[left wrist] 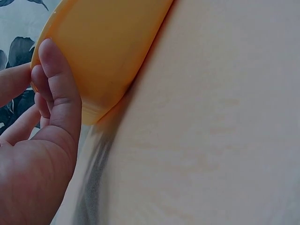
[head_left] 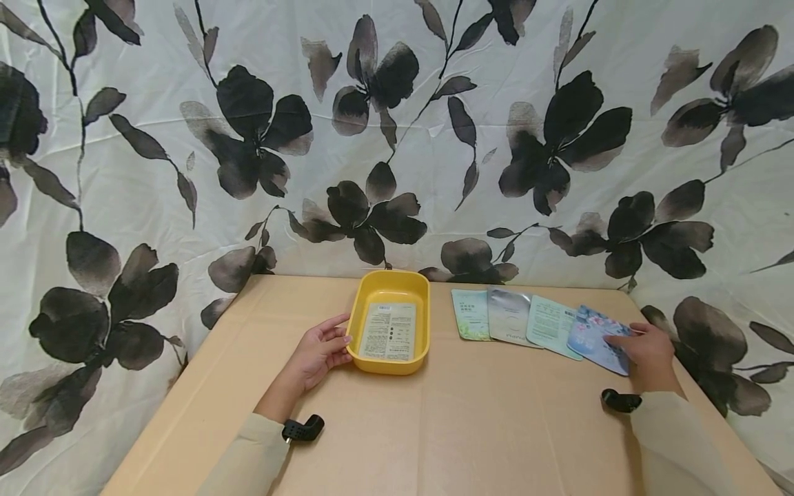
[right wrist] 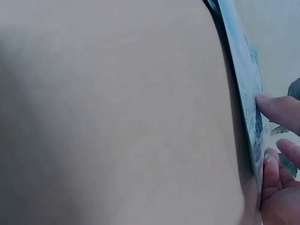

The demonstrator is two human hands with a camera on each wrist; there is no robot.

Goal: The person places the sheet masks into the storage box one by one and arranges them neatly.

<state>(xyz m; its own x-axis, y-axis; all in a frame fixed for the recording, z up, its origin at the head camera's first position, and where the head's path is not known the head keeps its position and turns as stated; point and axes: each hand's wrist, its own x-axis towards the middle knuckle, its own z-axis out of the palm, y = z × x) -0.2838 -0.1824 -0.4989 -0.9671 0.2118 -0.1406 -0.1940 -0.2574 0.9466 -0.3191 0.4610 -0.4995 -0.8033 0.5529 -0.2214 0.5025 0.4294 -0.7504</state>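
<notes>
On the table, my left hand (head_left: 319,351) holds the left side of a yellow plastic tray (head_left: 424,331), its fingers at the rim and outer wall (left wrist: 103,51). Inside the tray lies a pale packet (head_left: 387,332) with printed text facing up. At the right, my right hand (head_left: 648,348) pinches the edge of a blue floral face mask packet (head_left: 595,337), thumb on top. Fingers of that hand (right wrist: 276,173) show at the packet's near edge in the right wrist view. The blue packet is the rightmost in a fanned row, partly beside a light green text-covered packet (head_left: 552,324).
A silver packet (head_left: 510,320) and a green-and-white packet (head_left: 471,315) make up the left part of the row. The tan tabletop (head_left: 465,427) ends at a hanging floral cloth (head_left: 446,158). Both wrists wear black bands (head_left: 304,428).
</notes>
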